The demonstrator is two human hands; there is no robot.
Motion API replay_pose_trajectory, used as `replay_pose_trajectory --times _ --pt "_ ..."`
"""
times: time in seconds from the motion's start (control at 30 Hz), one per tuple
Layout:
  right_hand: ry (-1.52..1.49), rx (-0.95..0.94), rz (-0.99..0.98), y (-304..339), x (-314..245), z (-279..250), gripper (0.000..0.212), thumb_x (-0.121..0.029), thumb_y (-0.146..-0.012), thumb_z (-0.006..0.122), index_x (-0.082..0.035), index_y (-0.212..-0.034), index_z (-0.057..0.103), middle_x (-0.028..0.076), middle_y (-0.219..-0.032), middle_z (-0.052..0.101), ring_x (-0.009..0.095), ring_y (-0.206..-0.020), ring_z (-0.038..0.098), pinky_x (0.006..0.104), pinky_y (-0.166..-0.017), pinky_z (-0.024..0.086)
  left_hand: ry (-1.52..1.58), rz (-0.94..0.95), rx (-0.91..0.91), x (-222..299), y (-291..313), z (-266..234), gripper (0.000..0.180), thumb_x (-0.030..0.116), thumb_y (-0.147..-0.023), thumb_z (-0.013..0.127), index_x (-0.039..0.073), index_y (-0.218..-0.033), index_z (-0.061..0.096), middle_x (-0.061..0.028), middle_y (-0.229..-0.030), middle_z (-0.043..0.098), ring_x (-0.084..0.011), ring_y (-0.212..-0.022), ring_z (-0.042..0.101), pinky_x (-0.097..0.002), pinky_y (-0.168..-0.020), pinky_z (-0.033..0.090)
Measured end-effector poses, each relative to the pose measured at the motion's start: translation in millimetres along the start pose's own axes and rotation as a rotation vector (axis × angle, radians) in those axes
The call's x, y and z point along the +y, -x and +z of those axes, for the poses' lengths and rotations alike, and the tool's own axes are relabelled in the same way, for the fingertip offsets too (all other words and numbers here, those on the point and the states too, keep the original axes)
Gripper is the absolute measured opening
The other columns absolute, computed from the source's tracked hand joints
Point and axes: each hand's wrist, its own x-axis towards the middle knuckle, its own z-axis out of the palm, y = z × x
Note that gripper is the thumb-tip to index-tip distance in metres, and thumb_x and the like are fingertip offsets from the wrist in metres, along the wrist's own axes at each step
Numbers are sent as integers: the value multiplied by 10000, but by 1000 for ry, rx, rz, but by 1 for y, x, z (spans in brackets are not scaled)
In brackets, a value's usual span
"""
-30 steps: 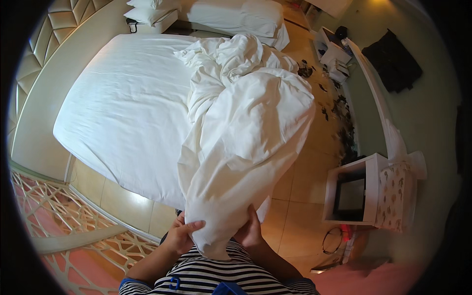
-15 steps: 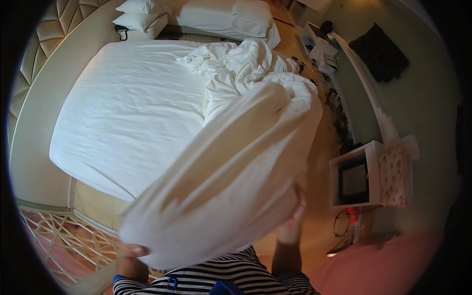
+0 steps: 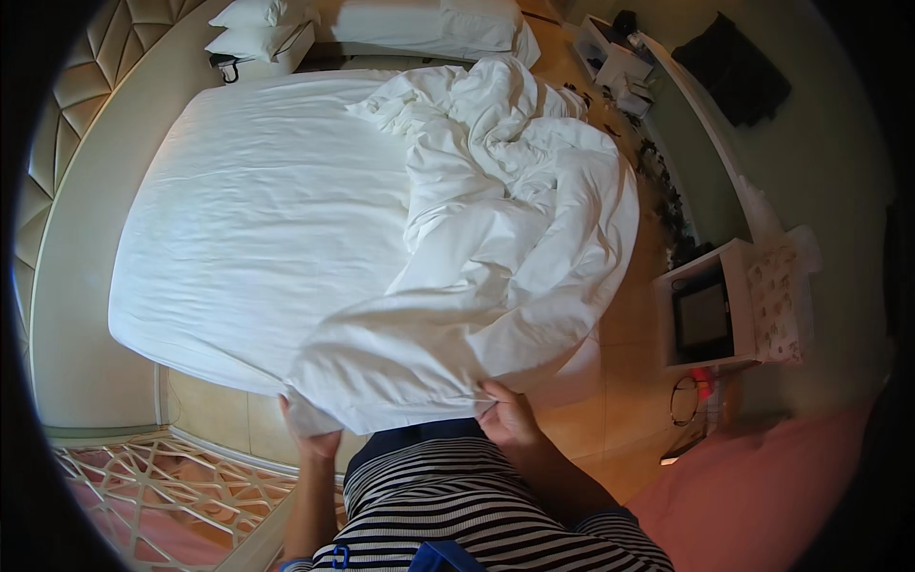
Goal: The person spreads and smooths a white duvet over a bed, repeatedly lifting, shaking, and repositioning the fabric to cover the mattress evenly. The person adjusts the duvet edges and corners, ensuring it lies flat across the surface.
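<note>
A white duvet (image 3: 515,219) lies rumpled over the right part of the bed, its near edge drawn toward my body. At that edge's left corner my left hand (image 3: 311,434) grips the cloth, with some fingers hidden beneath it. Farther right along the same edge, my right hand (image 3: 508,412) pinches the fabric between thumb and fingers. The bed's left part is covered by a white fitted sheet (image 3: 257,219) with fine wrinkles.
Another bed (image 3: 419,29) and a stack of white pillows (image 3: 253,38) stand at the back. A gold lattice screen (image 3: 181,486) is at the lower left. To the right are a white cabinet (image 3: 705,315) against the wall and a pink surface (image 3: 753,486).
Both hands have brought the duvet's edge down and closer together. The raised, billowing cloth has settled flatter onto the bed, uncovering more of its surface folds.
</note>
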Motion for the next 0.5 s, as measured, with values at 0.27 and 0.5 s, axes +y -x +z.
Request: replay_pose_trajectory --times 0.27,0.5 --pt "231 16 65 -5 24 29 220 -70 -734 579 -14 -931 499 75 -871 535 172 -793 533 308 -679 448 -200 -492 178 -57 16 -25 599 518 -755 444 162 -1221 321 -70 -1250 341 -254 -1148 313 -453 -945 232" --pt "63 143 68 -13 2 12 233 -107 -736 584 -28 -942 510 86 -915 541 194 -812 535 326 -691 450 -350 -190 186 -78 -37 -4 192 125 -739 413 12 -876 487 -101 -927 534 -245 -912 501 -406 -875 364"
